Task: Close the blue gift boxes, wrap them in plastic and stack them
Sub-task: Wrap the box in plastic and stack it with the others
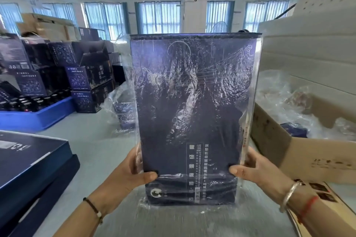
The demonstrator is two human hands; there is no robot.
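Holding: both hands grip one blue gift box (pixel 192 113) upright in front of the camera, printed face toward the viewer
Left hand (pixel 133 171): fingers clamped on the box's lower left edge, thumb across the front face, the other fingers hidden behind the box
Right hand (pixel 252 169): fingers clamped on the lower right edge, thumb on the front, the rest wrapped round the side and back
Blue gift box: closed, standing tall between the two sets of fingers, most of it rising above them; cannot tell whether its bottom edge touches the desk (pixel 107 152) or hangs just over it
Plastic wrap (pixel 185 102): clear, wrinkled, covers the box all over, pinned under both thumbs; loose film sticks out past the left edge and below the bottom
Left of left fingers: open dark blue box with lid (pixel 28 165) lying on the desk, well apart from the held box
Beyond left fingers: stacks of blue boxes (pixel 81 75) on the floor, a blue tray (pixel 38 117) of dark bottles, some wrapped boxes (pixel 125 113) just behind the held one
Right of right fingers: cardboard carton (pixel 308 156) with crumpled plastic inside, white foam sheets (pixel 308 50) stacked above it
Wrists: dark cord bracelet (pixel 94 209) on left, silver bangle (pixel 289 196) and red string on right
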